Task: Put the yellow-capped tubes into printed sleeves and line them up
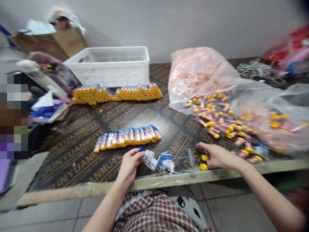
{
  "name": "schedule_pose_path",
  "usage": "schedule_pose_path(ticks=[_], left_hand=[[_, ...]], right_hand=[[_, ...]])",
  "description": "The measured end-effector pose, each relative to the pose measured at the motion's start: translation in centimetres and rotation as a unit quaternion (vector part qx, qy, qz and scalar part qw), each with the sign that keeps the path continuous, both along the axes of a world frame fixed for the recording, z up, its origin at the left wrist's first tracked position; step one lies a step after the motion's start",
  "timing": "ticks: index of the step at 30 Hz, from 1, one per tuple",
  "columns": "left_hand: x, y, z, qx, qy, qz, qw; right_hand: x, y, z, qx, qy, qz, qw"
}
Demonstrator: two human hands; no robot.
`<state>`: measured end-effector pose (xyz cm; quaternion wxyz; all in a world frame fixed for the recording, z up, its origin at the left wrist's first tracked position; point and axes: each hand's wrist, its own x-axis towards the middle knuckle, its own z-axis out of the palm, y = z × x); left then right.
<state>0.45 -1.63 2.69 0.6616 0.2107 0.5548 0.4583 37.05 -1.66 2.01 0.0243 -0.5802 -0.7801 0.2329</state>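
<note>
Between the thumb and fingers of my left hand (131,162) is a small printed plastic sleeve (149,158), clear with a blue end. A few more blue-and-clear sleeves (166,162) lie loose just right of it. My right hand (214,156) is curled near the table's front edge, over small tubes with yellow caps (203,166); the fingers partly hide them. Just left of that hand lies a thin clear piece of plastic (190,158). Beyond my left hand runs a row of sleeved, yellow-ended tubes (129,137), side by side.
Stacked yellow-ended tubes (94,95) sit before a white plastic basket (108,72). Loose pink tubes with yellow caps (222,119) spill from a clear bag (200,67) at right. Cord (259,69) lies behind. A person is partly visible at far left.
</note>
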Motion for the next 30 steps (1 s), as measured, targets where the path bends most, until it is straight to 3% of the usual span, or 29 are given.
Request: schedule_pose_path(ticks=[2, 4, 9, 12, 15, 23, 30], left_hand=[[0.1, 0.1, -0.1, -0.014, -0.042, 0.025, 0.999], [0.2, 0.1, -0.2, -0.024, -0.065, 0.043, 0.997], [0.4, 0.0, -0.2, -0.045, -0.081, 0.073, 0.993], [0.5, 0.0, -0.3, -0.057, -0.088, 0.094, 0.990], [0.6, 0.1, -0.5, -0.065, -0.098, 0.117, 0.986], [1.0, -0.3, -0.6, -0.049, -0.097, 0.113, 0.988], [1.8, -1.2, 0.6, 0.027, -0.103, 0.024, 0.994]], right_hand=[[-0.2, 0.7, -0.2, 0.013, -0.002, -0.007, 1.000], [-1.5, 0.8, 0.4, 0.076, 0.043, -0.027, 0.996], [-9.8, -1.7, 3.0, 0.242, 0.263, -0.067, 0.932], [-15.0, -3.8, 2.7, 0.306, 0.329, -0.034, 0.893], [-17.7, -5.0, 1.2, 0.339, 0.363, -0.030, 0.867], [-18.3, -5.2, -0.1, 0.323, 0.363, 0.008, 0.874], [-18.4, -5.2, -0.5, 0.236, 0.378, 0.017, 0.895]])
